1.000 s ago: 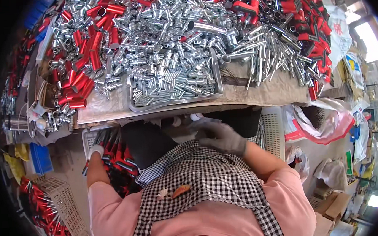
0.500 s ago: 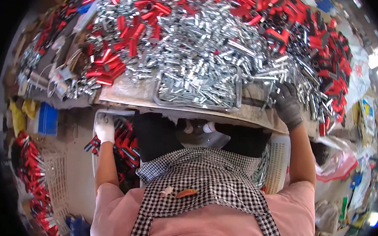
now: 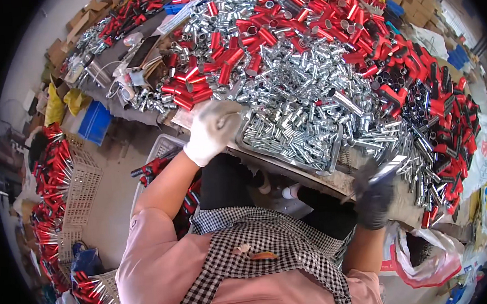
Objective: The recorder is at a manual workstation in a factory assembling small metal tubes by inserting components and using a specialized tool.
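Observation:
My left hand (image 3: pixel 214 132), in a white glove with greyed fingers, is over the bench edge at the left end of a clear plastic tray (image 3: pixel 288 161). Its fingers are smeared by motion, so whether they grip anything cannot be made out. Small silvery metal pins and sleeves (image 3: pixel 287 130) fill the tray. To the tray's right, my right hand (image 3: pixel 374 202) in a dark grey glove is closed round a shiny metal tube (image 3: pixel 388 169), which sticks out above the fingers. That hand is blurred too, and hides the tube's lower end.
Silvery metal fittings (image 3: pixel 300 76) heap behind the tray, with red tubular housings (image 3: pixel 229 58) around them. Red-and-black tool bodies (image 3: pixel 450 156) line the right. A perforated crate (image 3: pixel 81 184) stands at left, a blue bin (image 3: pixel 94 123) beyond it. A plastic bag (image 3: pixel 428 257) hangs low right.
My left hand has risen from the crate beside my leg to the tray's left end. My right hand has drawn back toward me from the metal parts with a tube. The view has shifted.

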Demonstrator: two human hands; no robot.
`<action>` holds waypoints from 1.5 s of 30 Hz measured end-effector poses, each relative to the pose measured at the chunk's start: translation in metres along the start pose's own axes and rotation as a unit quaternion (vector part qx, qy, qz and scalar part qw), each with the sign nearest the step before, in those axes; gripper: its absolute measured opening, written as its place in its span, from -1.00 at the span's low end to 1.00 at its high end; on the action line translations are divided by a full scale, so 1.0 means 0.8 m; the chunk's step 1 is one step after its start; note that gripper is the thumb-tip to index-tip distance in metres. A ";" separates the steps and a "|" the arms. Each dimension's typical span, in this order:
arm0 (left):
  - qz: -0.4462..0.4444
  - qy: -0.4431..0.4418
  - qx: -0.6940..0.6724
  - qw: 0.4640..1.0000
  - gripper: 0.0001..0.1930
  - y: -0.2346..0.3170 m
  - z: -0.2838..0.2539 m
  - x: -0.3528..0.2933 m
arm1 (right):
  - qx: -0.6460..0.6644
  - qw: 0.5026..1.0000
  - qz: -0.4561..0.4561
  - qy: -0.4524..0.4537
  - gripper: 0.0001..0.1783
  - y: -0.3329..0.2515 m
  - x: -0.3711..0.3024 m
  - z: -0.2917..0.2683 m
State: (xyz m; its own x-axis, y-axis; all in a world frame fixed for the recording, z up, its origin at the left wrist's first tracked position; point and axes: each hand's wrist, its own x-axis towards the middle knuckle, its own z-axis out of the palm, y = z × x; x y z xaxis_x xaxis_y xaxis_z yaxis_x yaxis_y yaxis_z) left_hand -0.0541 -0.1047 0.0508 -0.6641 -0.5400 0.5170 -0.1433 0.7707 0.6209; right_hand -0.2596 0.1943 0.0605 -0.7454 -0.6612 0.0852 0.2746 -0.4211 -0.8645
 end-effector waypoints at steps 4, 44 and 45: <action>0.008 -0.146 -0.144 0.979 -0.77 0.067 0.040 0.006 | -0.004 0.985 0.143 -0.093 -0.47 0.072 -0.037 0.007; 0.152 -0.079 0.210 0.963 -0.77 0.015 0.100 0.225 | 0.243 0.950 0.193 -0.045 -0.53 0.054 0.036 -0.048; 0.178 0.017 0.210 0.961 -0.75 -0.027 0.111 0.265 | 0.254 0.952 0.169 -0.030 -0.49 0.041 0.048 -0.050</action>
State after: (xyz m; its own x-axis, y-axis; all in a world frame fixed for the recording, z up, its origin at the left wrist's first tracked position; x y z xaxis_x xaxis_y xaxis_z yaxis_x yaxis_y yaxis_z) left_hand -0.2573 -0.2057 0.0946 -0.7027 -0.2221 0.6759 -0.1999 0.9734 0.1121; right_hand -0.3032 0.1802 0.0158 -0.5300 -0.8403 -0.1143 0.7629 -0.4136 -0.4968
